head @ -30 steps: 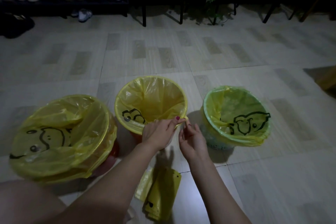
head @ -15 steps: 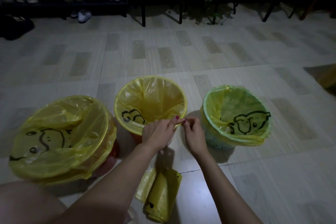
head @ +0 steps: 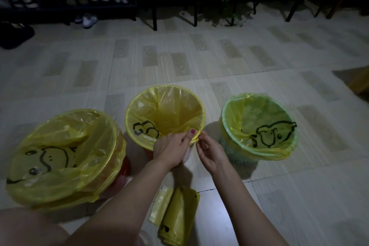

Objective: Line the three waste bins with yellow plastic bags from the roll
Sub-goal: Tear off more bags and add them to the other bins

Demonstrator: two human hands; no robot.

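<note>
Pale tiled floor, three round waste bins in a row, and the right hand has slid up beside the left hand – both now pinch the thin yellow plastic bag at the middle bin's near rim, tightening the last liner; behind them lies the yellow roll of bags

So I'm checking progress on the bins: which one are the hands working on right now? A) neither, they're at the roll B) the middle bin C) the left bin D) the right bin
B: both the left hand and right hand pinch the bag edge at the near rim of the middle bin.
</note>
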